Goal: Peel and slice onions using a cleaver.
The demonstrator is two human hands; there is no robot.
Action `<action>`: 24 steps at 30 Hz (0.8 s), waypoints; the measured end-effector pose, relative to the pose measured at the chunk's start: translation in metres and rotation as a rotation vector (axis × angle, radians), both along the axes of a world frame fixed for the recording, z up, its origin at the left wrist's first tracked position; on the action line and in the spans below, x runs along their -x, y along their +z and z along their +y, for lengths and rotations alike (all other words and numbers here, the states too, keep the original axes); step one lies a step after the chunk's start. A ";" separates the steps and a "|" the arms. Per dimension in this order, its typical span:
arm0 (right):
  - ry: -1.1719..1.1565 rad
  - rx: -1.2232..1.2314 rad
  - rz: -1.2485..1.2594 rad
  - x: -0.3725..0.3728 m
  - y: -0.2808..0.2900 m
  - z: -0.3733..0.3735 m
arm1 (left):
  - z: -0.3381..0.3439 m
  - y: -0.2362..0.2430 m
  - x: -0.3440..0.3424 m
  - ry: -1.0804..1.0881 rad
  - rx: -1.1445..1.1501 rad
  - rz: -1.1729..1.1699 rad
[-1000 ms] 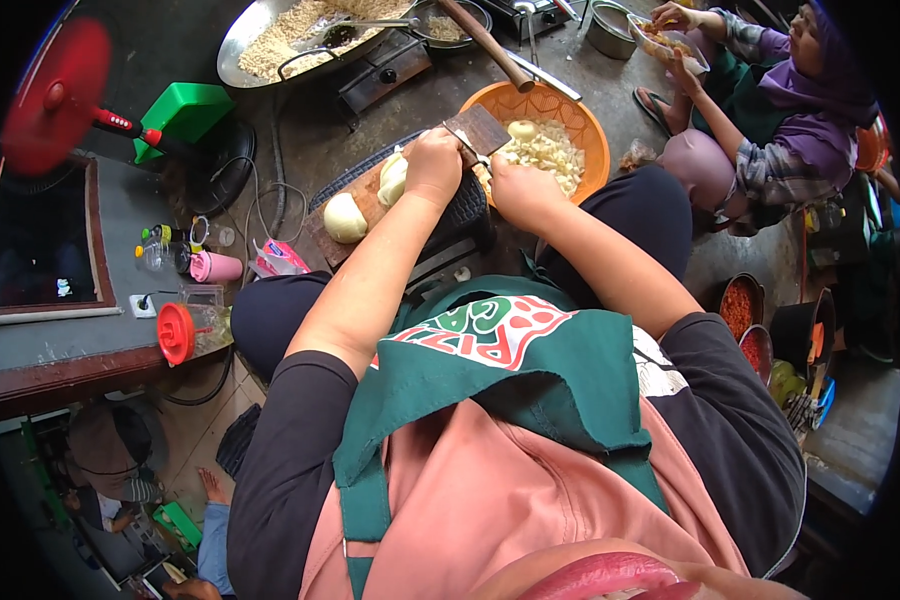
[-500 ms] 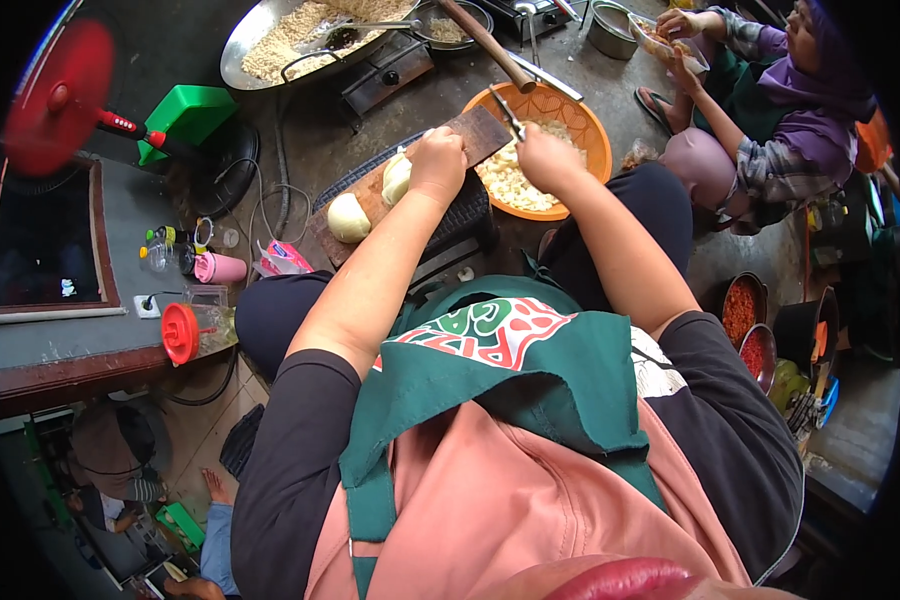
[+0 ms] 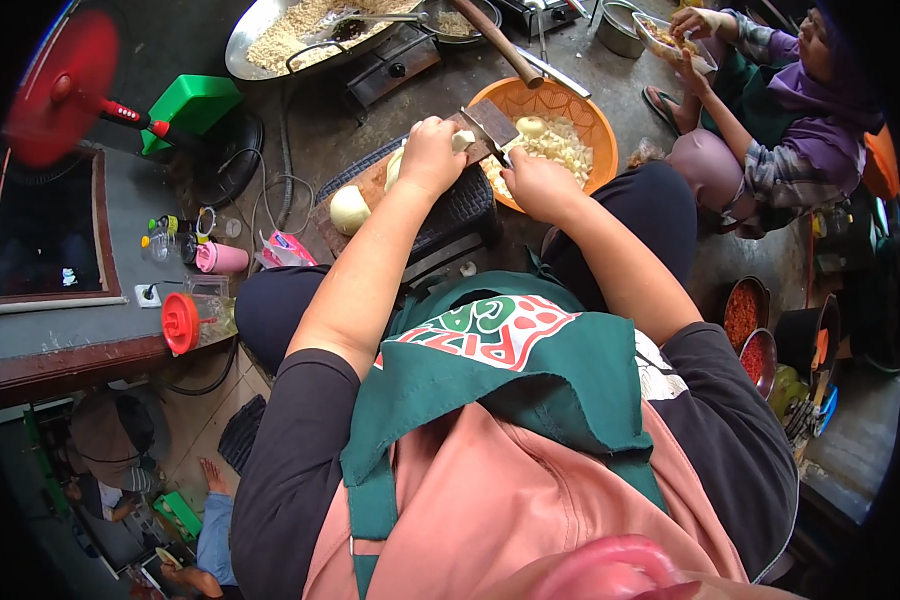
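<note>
My right hand (image 3: 545, 185) grips a knife (image 3: 489, 137), its blade over the end of the wooden chopping board (image 3: 372, 180). My left hand (image 3: 430, 155) is closed over a pale piece of what looks like peeled onion (image 3: 462, 140), which pokes out beside the blade. Behind that hand more pale onion shows in part, and a whole peeled onion (image 3: 349, 210) rests at the board's left end. The board lies on a black woven-patterned stool (image 3: 460, 215). Just beyond my right hand stands an orange basin (image 3: 598, 135) of chopped pale pieces, with a larger round piece (image 3: 531, 127) on top.
A large wok (image 3: 245, 55) of crumbly food sits on a stove (image 3: 395, 75) ahead. A wooden handle (image 3: 500, 45) juts over the basin's far rim. To the right a co-worker (image 3: 770, 110) holds a clear container. Bowls of red food (image 3: 741, 312) stand at right, a red fan (image 3: 62, 90) at left.
My right hand has brought the knife left and down onto the board's end. A larger round piece now lies on the chopped pieces in the basin. My left hand has shifted slightly.
</note>
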State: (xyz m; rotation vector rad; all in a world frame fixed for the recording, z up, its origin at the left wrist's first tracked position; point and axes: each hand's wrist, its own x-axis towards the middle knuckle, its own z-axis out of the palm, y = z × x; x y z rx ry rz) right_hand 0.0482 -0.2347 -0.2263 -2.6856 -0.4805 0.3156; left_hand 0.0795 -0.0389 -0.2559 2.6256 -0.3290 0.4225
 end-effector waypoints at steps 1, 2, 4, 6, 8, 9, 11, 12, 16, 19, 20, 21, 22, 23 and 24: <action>0.003 -0.001 0.002 0.001 -0.001 0.002 | 0.002 -0.003 -0.001 -0.020 -0.016 -0.031; 0.021 -0.014 -0.022 0.002 -0.002 0.004 | 0.004 -0.006 -0.002 -0.040 -0.032 -0.061; 0.034 -0.026 -0.042 0.004 -0.003 0.006 | 0.003 -0.008 -0.001 -0.050 -0.055 -0.073; 0.049 -0.003 -0.045 0.005 -0.002 0.009 | 0.003 -0.010 0.000 -0.059 -0.078 -0.086; 0.041 0.032 -0.030 0.006 -0.002 0.011 | 0.002 -0.012 0.001 -0.049 -0.118 -0.112; 0.035 0.066 -0.017 0.007 -0.002 0.013 | 0.002 -0.013 0.001 -0.049 -0.117 -0.110; 0.023 0.069 -0.012 0.006 -0.005 0.018 | 0.002 -0.016 0.001 -0.054 -0.123 -0.141; 0.009 0.073 -0.009 0.007 -0.005 0.021 | 0.002 -0.015 0.001 -0.054 -0.121 -0.138; -0.014 0.083 0.021 0.001 0.001 0.037 | 0.003 -0.009 -0.001 -0.064 -0.119 -0.062; -0.027 0.059 0.021 -0.013 -0.009 0.041 | 0.003 -0.008 -0.001 -0.070 -0.112 -0.047; -0.032 0.037 0.011 -0.017 -0.018 0.040 | 0.003 -0.008 -0.001 -0.072 -0.096 -0.047; -0.036 0.015 0.002 -0.018 -0.018 0.039 | 0.003 -0.007 0.001 -0.072 -0.096 -0.049; -0.036 0.014 0.001 -0.019 -0.018 0.036 | 0.003 -0.005 0.003 -0.064 -0.089 -0.044; -0.020 0.006 0.002 -0.020 -0.018 0.032 | 0.002 -0.004 0.004 -0.056 -0.082 -0.039; 0.001 -0.002 0.004 -0.018 -0.016 0.030 | 0.004 -0.006 0.003 -0.053 -0.082 -0.039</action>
